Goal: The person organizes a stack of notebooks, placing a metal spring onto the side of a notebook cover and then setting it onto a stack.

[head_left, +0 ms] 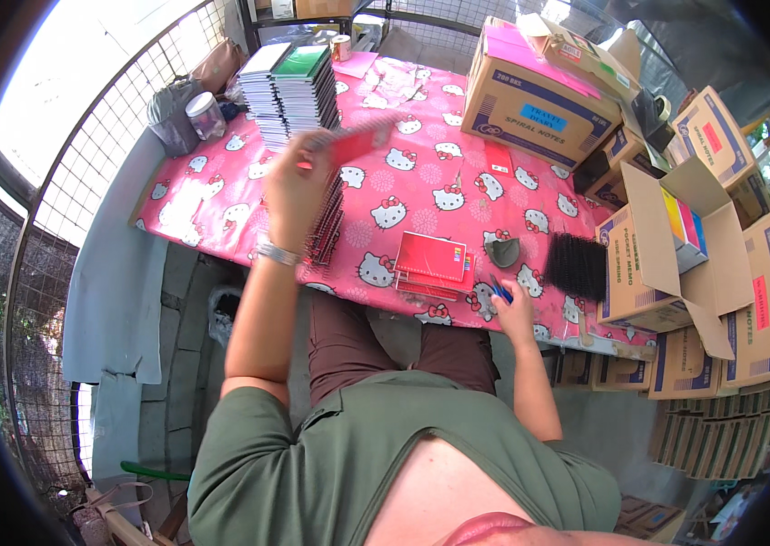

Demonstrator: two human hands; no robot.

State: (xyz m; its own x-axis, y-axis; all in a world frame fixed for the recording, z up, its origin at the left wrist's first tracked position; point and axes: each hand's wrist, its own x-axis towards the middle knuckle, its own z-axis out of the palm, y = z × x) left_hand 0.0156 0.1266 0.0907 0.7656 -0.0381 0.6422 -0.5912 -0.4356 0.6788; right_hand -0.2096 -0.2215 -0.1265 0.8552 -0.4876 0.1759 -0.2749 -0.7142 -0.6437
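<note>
Raised over the left part of the table, my left hand (298,177) is closed on a red notebook (353,146), blurred by motion. Just under that hand stands a stack of red spiral notebooks (325,227). Close to the front edge, my right hand (515,311) is closed around a small blue-handled tool with a dark tip (502,291), which looks like pliers. To its left lies a short pile of red spiral notebooks (430,258). A dark grey, scoop-shaped piece (502,252) and a bunch of black spiral coils (576,266) lie beyond and right of it.
A pink patterned cloth (421,187) covers the table. Tall stacks of spiral notebooks (303,91) stand at the back left beside a clear jar (206,116). Cardboard boxes (539,109) crowd the right side, one open box (644,259) with flaps out. Another red notebook (498,156) lies farther back.
</note>
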